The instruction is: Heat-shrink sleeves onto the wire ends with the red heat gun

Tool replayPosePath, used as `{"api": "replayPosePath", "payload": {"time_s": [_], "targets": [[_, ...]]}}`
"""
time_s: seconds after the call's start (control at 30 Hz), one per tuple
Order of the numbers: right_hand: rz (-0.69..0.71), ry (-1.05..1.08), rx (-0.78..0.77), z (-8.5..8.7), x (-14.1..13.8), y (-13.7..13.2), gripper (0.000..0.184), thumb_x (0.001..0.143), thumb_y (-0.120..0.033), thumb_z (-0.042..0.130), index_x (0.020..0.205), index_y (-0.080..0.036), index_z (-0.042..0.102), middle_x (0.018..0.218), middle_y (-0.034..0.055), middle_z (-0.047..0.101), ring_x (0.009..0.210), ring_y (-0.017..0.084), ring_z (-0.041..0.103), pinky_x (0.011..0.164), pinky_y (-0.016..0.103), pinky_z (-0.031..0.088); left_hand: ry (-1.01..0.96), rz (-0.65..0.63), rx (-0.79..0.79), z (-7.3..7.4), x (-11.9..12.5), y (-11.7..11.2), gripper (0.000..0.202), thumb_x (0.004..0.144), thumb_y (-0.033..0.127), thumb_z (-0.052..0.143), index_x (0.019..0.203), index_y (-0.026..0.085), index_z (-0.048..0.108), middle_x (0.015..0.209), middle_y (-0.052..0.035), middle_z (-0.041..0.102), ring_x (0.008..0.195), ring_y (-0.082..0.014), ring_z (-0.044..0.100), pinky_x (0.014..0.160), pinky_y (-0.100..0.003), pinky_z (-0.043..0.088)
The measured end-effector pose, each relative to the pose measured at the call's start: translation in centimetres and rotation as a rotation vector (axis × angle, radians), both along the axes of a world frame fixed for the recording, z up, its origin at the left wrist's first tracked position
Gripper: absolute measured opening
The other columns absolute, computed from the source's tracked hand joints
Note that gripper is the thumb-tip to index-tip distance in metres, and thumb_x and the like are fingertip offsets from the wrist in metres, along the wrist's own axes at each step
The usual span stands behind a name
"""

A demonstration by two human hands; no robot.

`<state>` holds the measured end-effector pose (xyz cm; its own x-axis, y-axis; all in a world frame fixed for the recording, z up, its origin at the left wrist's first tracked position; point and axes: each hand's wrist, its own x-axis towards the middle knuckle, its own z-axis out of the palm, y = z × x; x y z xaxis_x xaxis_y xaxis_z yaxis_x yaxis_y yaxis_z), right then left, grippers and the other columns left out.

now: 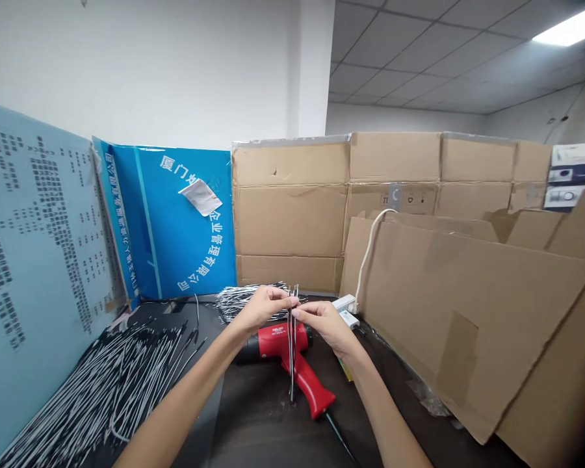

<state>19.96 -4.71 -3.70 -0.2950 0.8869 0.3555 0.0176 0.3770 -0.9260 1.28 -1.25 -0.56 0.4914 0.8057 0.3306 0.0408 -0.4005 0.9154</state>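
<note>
My left hand (269, 305) and my right hand (324, 320) meet at mid-view, both closed with fingertips pinched near the top of a few thin black-and-white wires (292, 364). The wires hang down from the fingers, their short upper ends poking above. Behind them a red heat gun (309, 383) lies on the dark table, its black nozzle pointing left and its handle toward the lower right. A heap of similar wires (246, 299) lies just behind my left hand. The exact grip of each fingertip is too small to make out.
A large spread of black-and-white wires (127, 377) covers the table's left side. A white power strip (347, 309) with a cable stands behind my right hand. Cardboard sheets (448, 299) lean along the right, and a blue panel (175, 227) stands at the back left.
</note>
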Motion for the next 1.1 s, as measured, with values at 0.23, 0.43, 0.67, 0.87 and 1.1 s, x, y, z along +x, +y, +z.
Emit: {"api": "replayPosePath", "payload": {"time_s": [0.23,0.43,0.67,0.87,1.1], "targets": [[0.005,-0.003,0.029,0.5,0.0,0.1,0.036,0.083,-0.051,0.070,0.069,-0.017,0.073,0.067,0.0009,0.062,0.067,0.018,0.050,0.068,0.030,0.037,-0.038,-0.020,-0.011,0.7,0.2,-0.9,0.036,0.079,0.049,0.075,0.074,0.014,0.077,0.071,-0.0055,0.070,0.071,-0.0183,0.060,0.072,-0.028,0.044],[0.001,-0.044,0.070,0.6,-0.1,0.3,0.034,0.086,-0.047,0.067,0.069,-0.017,0.072,0.067,0.0001,0.062,0.067,0.017,0.050,0.068,0.029,0.037,-0.048,0.023,-0.006,0.6,0.3,-0.6,0.034,0.079,0.047,0.075,0.069,0.015,0.074,0.069,-0.0041,0.069,0.069,-0.0166,0.059,0.069,-0.027,0.042],[-0.038,-0.008,0.059,0.5,-0.6,0.2,0.032,0.082,-0.047,0.071,0.073,-0.017,0.076,0.068,0.0007,0.064,0.068,0.018,0.052,0.069,0.030,0.038,-0.093,0.044,-0.020,0.4,0.4,-0.7,0.034,0.080,0.048,0.075,0.074,0.014,0.077,0.075,-0.0065,0.073,0.074,-0.0185,0.062,0.074,-0.028,0.045],[0.009,0.026,0.023,0.3,-0.6,0.4,0.030,0.082,-0.046,0.074,0.085,-0.017,0.080,0.076,0.0022,0.069,0.075,0.019,0.055,0.075,0.031,0.040,-0.121,0.050,0.000,0.0,0.6,-0.6,0.035,0.081,0.047,0.074,0.075,0.013,0.076,0.073,-0.0063,0.071,0.072,-0.0172,0.060,0.070,-0.027,0.044],[-0.016,-0.009,0.028,0.3,-0.7,0.4,0.038,0.079,-0.054,0.075,0.081,-0.016,0.080,0.076,0.0023,0.069,0.078,0.022,0.058,0.077,0.033,0.042,-0.143,0.045,0.009,-0.3,0.7,-0.2,0.036,0.081,0.047,0.075,0.078,0.011,0.076,0.072,-0.0064,0.070,0.068,-0.0160,0.059,0.067,-0.026,0.044]]}}
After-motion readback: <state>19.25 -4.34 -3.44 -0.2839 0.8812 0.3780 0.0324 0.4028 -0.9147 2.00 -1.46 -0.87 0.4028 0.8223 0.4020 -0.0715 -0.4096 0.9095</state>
